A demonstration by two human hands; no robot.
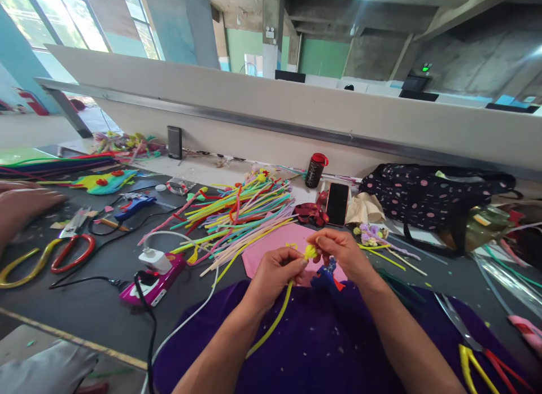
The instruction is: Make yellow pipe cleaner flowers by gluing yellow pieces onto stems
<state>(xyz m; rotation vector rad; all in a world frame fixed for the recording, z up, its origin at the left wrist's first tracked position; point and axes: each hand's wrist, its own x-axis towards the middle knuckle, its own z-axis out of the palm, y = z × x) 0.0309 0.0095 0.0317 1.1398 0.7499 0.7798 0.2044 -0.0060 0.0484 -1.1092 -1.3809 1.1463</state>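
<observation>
Close together over my lap, both hands work on one yellow pipe cleaner (278, 320). My left hand (277, 270) pinches it just below a small yellow coiled bud at its upper end, and the long tail hangs down from those fingers. My right hand (341, 253) has its thumb and fingertips closed at the side of the bud. Just beneath the hands lie a pink sheet (265, 250) and a dark blue piece with a red tip (328, 276). Purple cloth (296, 337) covers my lap.
Bundled coloured pipe cleaners (249, 205) lie ahead, left of a phone (337, 205) and a bottle (315, 171). Scissors (74, 241) and a magenta power strip (154, 284) with cables are leftward; more scissors (466, 332) rest right. Another person's hand (29, 205) shows far left.
</observation>
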